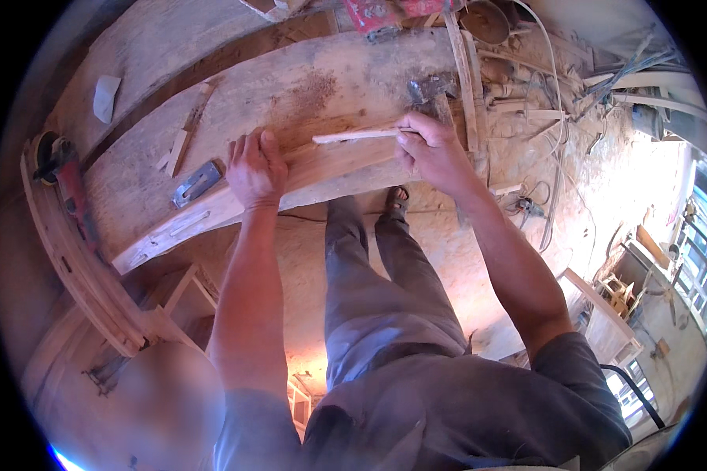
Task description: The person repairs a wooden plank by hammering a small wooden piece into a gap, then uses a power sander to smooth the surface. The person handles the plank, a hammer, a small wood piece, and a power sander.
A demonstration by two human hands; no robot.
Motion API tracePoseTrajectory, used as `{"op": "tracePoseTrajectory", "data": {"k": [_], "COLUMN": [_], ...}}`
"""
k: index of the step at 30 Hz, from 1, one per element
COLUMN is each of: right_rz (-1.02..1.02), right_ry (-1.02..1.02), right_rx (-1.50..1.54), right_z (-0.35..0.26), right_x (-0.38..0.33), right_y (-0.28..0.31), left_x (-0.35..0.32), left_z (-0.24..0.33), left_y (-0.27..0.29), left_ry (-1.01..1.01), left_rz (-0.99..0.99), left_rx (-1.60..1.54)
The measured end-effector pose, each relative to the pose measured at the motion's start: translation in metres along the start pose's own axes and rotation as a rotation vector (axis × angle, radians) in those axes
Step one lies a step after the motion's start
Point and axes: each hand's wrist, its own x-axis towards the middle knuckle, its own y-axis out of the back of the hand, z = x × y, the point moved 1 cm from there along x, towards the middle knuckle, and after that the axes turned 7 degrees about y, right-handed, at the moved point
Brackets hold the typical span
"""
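Observation:
A long pale wooden beam (334,163) lies along the near edge of the workbench, with slots cut in its left end. My left hand (257,169) grips the beam near its middle, fingers curled over the top. In my right hand (434,151), a thin wood strip (353,136) is pinched between thumb and fingers. The strip points left, just above or against the beam; I cannot tell whether they touch. Left of my left hand lies a grey slotted metal plate (197,184). Beyond my right hand is a dark metal-headed tool (432,88) with a wooden handle.
Sawdust covers parts of the workbench (251,86). A narrow wood offcut (188,129) and a white scrap (106,98) lie on the left. A red angle grinder (75,192) rests by a grooved timber (71,267). Cables (556,149) and tools clutter the floor at right.

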Motion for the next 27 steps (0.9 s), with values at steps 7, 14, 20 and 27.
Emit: {"op": "tracePoseTrajectory", "data": {"k": [7, 14, 20, 27], "right_rz": [0.023, -0.117, 0.337, 0.197], "right_ry": [0.094, -0.100, -0.270, -0.381], "right_rx": [-0.295, -0.230, -0.358, -1.046], "right_z": [-0.014, -0.013, -0.015, 0.087], "right_x": [-0.012, -0.038, -0.053, -0.069], "right_y": [-0.032, -0.029, -0.010, 0.026], "left_x": [-0.015, -0.065, -0.095, -0.062], "left_z": [-0.021, 0.081, 0.071, 0.064], "left_y": [0.005, 0.038, 0.037, 0.042], "left_ry": [0.005, -0.232, 0.047, 0.327], "left_rz": [0.063, -0.435, -0.481, -0.582], "left_rx": [-0.372, -0.374, -0.423, -0.271]}}
